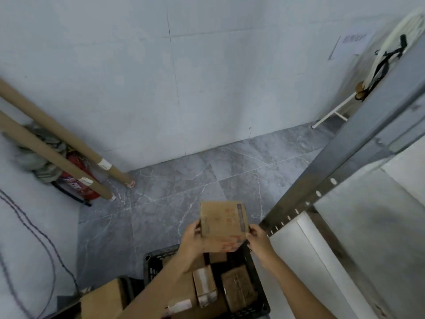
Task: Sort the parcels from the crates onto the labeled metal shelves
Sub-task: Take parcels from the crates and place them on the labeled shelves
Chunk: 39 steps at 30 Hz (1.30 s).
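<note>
A small brown cardboard parcel (222, 223) with red print is held up above a black plastic crate (151, 264). My left hand (192, 240) grips its left edge and my right hand (258, 240) grips its right edge. Inside the crate lie several more brown parcels, among them a narrow box (204, 287) and a darker packet (239, 287). The grey metal shelf unit stands at the right, its perforated upright (322, 187) slanting up and a pale shelf board (358, 238) behind it.
A second crate with a large cardboard box (103, 300) sits at the bottom left. Two long cardboard tubes (57, 153) and a red fire extinguisher (78, 180) lean in the left corner. Dark cables (34, 233) run down the left wall. Grey tiled floor (184, 176) stretches ahead.
</note>
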Motion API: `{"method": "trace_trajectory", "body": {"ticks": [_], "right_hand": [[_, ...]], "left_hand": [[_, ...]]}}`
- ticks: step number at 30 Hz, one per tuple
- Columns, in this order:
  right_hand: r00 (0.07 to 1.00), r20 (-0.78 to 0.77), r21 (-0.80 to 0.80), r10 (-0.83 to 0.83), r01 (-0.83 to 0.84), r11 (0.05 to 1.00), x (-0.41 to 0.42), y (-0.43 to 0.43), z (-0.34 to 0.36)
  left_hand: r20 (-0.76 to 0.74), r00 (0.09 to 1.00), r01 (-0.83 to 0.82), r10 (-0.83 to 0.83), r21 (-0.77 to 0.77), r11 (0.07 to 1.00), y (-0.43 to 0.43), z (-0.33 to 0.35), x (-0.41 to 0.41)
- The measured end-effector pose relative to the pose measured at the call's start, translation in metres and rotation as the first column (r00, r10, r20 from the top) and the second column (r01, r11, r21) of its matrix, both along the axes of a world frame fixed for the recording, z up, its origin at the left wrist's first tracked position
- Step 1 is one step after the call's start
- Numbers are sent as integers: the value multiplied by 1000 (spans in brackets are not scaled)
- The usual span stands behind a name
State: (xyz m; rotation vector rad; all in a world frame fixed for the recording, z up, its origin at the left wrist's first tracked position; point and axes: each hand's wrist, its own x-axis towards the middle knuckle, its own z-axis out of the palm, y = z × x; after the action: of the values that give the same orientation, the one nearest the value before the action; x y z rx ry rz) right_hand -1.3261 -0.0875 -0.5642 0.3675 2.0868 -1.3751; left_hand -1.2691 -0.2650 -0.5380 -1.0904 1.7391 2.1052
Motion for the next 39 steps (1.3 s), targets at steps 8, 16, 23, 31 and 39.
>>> {"method": "trace_trajectory", "body": {"ticks": [8,16,23,31,39], "right_hand": [[961,-268,-262,-70,-3,965,-11,-39,260],[784,-603,-377,-148,-117,919,24,-53,446],[649,-659,-577,-381,-112,809,93,-49,513],[576,-614,-712,-540,-108,694,177,-23,528],[453,-605,-721,-655,35,692,263,44,536]], "left_hand": [[-339,914,0,-225,-554,833,-57,241,4],[-615,737,-230,-278,-616,753,-81,453,17],[-722,537,-137,-437,-586,799,-69,546,48],[-746,439,-73,-500,-585,808,-42,576,95],[-666,283,240,-690,-647,724,33,594,124]]}}
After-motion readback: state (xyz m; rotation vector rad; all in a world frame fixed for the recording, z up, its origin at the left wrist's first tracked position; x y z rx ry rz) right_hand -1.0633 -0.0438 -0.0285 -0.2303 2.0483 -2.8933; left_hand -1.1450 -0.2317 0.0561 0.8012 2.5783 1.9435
